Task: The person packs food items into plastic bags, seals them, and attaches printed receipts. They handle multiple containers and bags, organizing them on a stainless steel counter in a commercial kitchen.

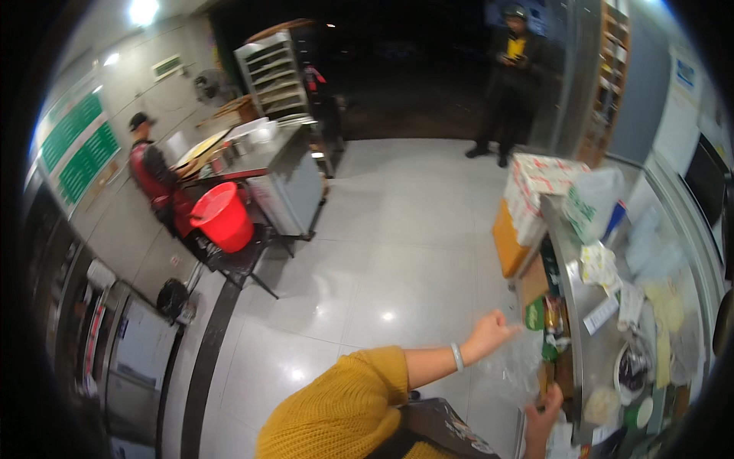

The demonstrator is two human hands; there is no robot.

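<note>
A clear plastic bag (507,370) hangs in front of the counter, between my two hands. My left hand (487,338), with a pale bangle at the wrist, pinches its upper edge. Lower down, my right hand (543,414) is at the bag's lower end with thumb and finger raised; whether it grips the film is unclear. Beyond both hands runs a metal counter (573,310). On it lie a crumpled yellow-and-white wrapper (597,264), a white slip (601,314) and a round white container (631,367) with dark contents.
Packed goods (551,321) fill the shelf under the counter. Foam boxes (536,183) stand at its far end. Across the tiled floor (395,258), a red bucket (223,218) rests on a chair near a co-worker (152,166) at a worktable. Another person (507,86) stands by the doorway.
</note>
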